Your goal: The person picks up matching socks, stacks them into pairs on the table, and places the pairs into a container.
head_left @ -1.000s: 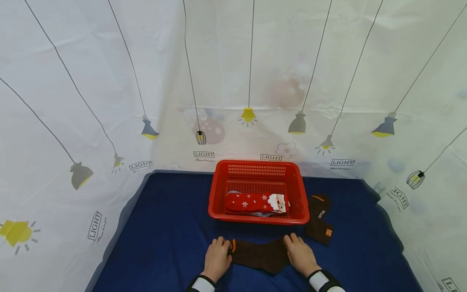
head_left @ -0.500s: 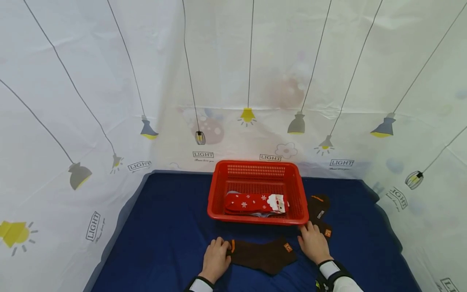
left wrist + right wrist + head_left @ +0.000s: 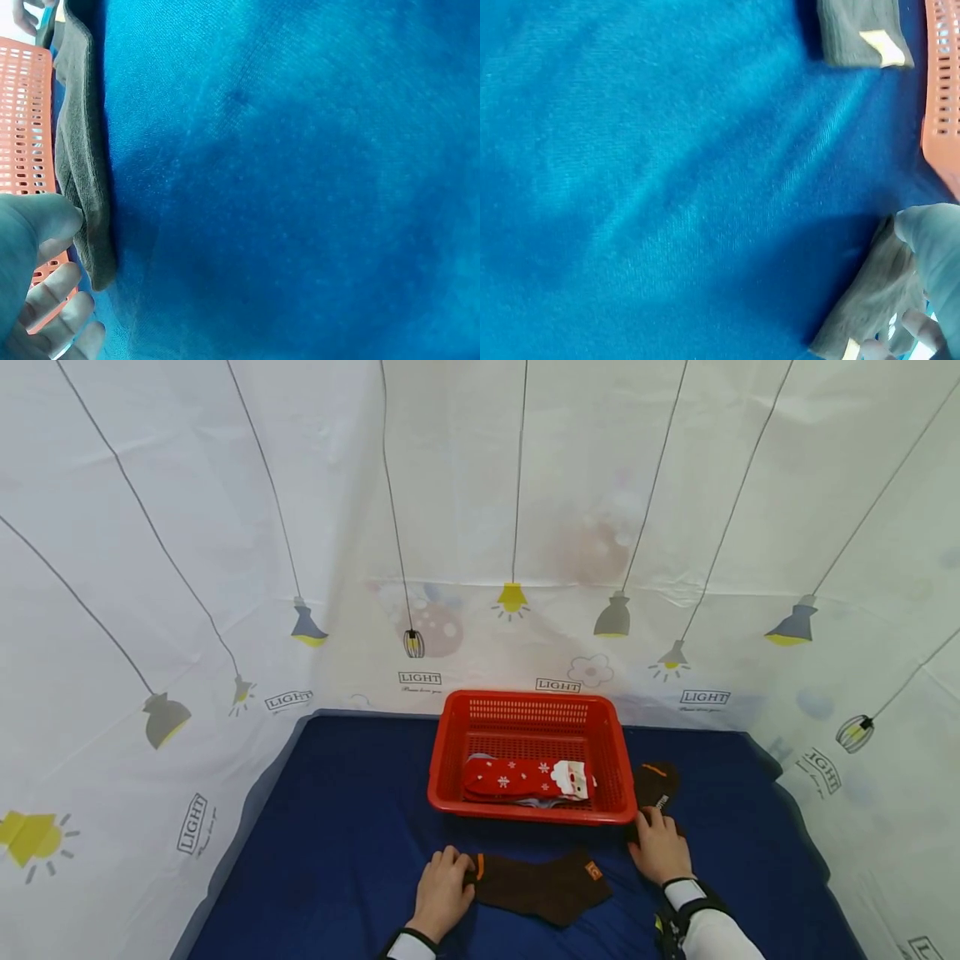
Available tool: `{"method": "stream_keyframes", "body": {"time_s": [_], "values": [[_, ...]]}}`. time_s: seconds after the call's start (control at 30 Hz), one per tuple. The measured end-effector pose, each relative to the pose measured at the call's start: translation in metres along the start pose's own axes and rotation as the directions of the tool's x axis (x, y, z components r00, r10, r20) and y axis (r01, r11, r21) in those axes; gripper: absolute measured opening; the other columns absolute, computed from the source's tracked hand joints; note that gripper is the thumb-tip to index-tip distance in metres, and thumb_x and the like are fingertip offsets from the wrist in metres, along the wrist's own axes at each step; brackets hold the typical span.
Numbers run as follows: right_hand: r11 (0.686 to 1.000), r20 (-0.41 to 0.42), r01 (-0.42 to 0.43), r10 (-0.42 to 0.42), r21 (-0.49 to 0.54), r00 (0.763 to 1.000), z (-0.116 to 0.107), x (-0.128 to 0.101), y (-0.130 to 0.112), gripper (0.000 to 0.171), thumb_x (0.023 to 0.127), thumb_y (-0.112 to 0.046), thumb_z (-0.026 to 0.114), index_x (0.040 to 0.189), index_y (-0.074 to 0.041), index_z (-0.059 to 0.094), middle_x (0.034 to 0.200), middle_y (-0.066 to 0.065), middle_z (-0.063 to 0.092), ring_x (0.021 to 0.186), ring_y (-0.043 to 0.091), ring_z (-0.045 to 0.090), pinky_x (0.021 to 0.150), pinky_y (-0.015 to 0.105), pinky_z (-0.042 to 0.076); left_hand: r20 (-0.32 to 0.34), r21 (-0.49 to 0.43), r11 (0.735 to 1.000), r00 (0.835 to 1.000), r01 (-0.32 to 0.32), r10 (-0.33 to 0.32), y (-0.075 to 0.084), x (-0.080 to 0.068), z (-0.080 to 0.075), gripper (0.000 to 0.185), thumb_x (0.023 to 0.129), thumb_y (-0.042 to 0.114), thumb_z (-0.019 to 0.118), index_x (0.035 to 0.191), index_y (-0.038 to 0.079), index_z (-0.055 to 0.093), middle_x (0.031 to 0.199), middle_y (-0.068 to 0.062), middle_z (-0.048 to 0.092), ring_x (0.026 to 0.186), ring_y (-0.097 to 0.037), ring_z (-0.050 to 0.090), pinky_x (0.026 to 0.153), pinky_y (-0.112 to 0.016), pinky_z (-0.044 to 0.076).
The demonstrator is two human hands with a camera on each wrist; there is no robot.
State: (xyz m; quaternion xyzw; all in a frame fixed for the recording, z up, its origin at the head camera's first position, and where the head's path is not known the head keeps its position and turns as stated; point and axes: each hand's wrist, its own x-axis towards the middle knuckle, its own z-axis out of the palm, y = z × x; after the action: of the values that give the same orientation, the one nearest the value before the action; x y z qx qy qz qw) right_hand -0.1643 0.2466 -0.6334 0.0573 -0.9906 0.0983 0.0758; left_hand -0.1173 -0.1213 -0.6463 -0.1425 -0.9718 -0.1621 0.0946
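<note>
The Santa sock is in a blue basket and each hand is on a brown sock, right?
Not quite: the basket is red, as the head view shows. The Santa sock lies inside it; the left hand and right hand each touch a brown sock.

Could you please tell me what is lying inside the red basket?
Inside the red basket lies a red Christmas sock with snowflakes and a Santa face. A paler fabric edge shows beneath it; what that is stays covered.
</note>
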Motion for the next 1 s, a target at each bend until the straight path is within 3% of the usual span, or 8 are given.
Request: {"method": "stream_keyframes", "body": {"time_s": [0.33, 0.7, 1.0], "values": [[0.991, 0.14, -0.116, 0.105, 0.074, 0.985, -0.002, 0.004, 0.002, 0.066, 0.075, -0.022, 0.071, 0.131, -0.004, 0.041, 0.128, 0.026, 0.038, 0.107, 0.05, 0.043, 0.067, 0.061, 0.044, 0.017, 0.005, 1.0, 1.0, 0.008, -0.008, 0.0, -0.002, -0.002, 0.024, 0.063, 0.02, 0.077, 0.08, 0.018, 0.061, 0.079, 0.002, 0.047, 0.072, -0.017, 0.046, 0.064, -0.034, 0.04], [0.982, 0.195, -0.151, 0.127, 0.117, 0.973, 0.002, 0.014, 0.003, 0.069, 0.073, -0.025, 0.071, 0.131, -0.004, 0.041, 0.132, 0.025, 0.034, 0.11, 0.051, 0.04, 0.069, 0.065, 0.042, 0.006, -0.006, 1.0, 1.0, 0.009, -0.009, -0.001, -0.002, -0.003, 0.023, 0.064, 0.019, 0.077, 0.08, 0.019, 0.061, 0.08, 0.002, 0.047, 0.072, -0.017, 0.046, 0.065, -0.034, 0.04], [0.987, 0.23, -0.15, 0.134, 0.054, 0.964, 0.005, 0.017, 0.004, 0.057, 0.072, -0.021, 0.07, 0.122, -0.003, 0.049, 0.124, 0.025, 0.039, 0.104, 0.05, 0.043, 0.066, 0.066, 0.041, -0.023, -0.006, 1.0, 1.0, -0.005, 0.005, -0.003, -0.002, 0.0, 0.023, 0.063, 0.018, 0.076, 0.081, 0.018, 0.062, 0.079, 0.002, 0.047, 0.072, -0.017, 0.046, 0.064, -0.033, 0.04]]}}
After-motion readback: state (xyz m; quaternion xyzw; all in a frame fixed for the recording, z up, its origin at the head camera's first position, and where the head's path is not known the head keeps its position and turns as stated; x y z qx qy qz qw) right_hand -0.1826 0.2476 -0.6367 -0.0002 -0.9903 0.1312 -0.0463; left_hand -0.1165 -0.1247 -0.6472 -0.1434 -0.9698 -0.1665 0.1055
